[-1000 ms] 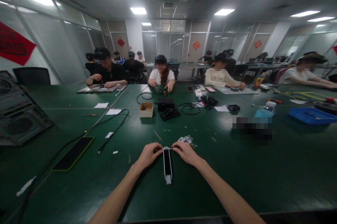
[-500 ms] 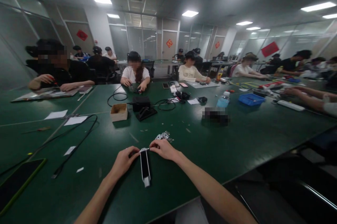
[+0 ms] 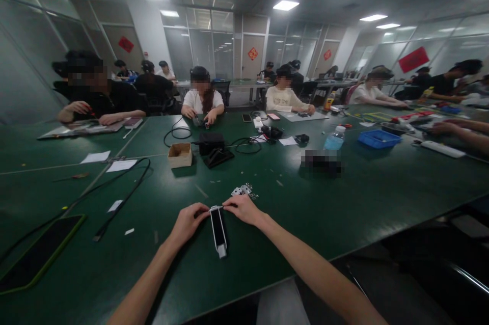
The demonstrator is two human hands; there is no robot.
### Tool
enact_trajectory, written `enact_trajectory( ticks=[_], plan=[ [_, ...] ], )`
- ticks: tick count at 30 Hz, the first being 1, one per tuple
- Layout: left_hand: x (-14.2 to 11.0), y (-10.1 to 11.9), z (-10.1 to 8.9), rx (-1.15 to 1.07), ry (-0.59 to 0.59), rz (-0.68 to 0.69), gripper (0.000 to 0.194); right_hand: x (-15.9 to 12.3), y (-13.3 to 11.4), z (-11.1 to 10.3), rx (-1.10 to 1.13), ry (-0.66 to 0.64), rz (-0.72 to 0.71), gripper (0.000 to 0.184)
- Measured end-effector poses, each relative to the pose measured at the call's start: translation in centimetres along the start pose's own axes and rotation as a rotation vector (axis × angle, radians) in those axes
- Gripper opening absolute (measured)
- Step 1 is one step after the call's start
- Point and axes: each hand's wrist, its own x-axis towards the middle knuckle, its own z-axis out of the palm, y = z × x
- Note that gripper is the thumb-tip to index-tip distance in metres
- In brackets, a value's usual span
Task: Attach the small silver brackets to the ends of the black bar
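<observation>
A slim black device with a white rim [image 3: 219,228] lies lengthwise on the green table [image 3: 344,202], its far end between my hands. My left hand [image 3: 189,220] is curled and pinches that far end from the left. My right hand [image 3: 241,209] is closed too and pinches the same end from the right. Just beyond my right hand sits a small pile of silver metal parts and washers [image 3: 243,191].
A cardboard box [image 3: 180,154] and a black unit with cables [image 3: 212,148] stand further back. A green-edged phone [image 3: 38,254] and a black cable [image 3: 122,197] lie at left. A water bottle [image 3: 335,139] and blue tray [image 3: 377,138] are at right. Several people sit along the far side.
The view has swung to the right and then slightly back. Both hands stay pinched on the far end of the device, which has not moved on the table.
</observation>
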Motion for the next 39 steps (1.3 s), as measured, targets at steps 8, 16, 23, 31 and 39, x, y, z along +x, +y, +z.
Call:
enact_trajectory(
  ticks=[8, 16, 23, 31, 39],
  plan=[
    [0.0, -0.2, 0.1, -0.003, 0.005, 0.001, 0.022, 0.6, 0.0, 0.7, 0.121, 0.013, 0.212, 0.016],
    [0.0, -0.3, 0.1, -0.002, 0.005, -0.002, 0.02, 1.2, -1.0, 0.7, 0.183, -0.012, 0.355, 0.015],
    [0.0, -0.7, 0.3, -0.002, 0.014, -0.001, 0.02, 1.4, -0.6, 1.4, 0.297, -0.009, 0.433, 0.015],
    [0.1, -1.1, 0.4, -0.007, -0.014, 0.008, 0.024, 1.1, -0.8, 0.7, 0.581, -0.028, 0.528, 0.009],
    [0.0, -0.8, 0.2, -0.015, -0.029, 0.003, 0.025, 1.0, -1.5, 0.3, 0.749, -0.055, 0.58, 0.008]
  ],
)
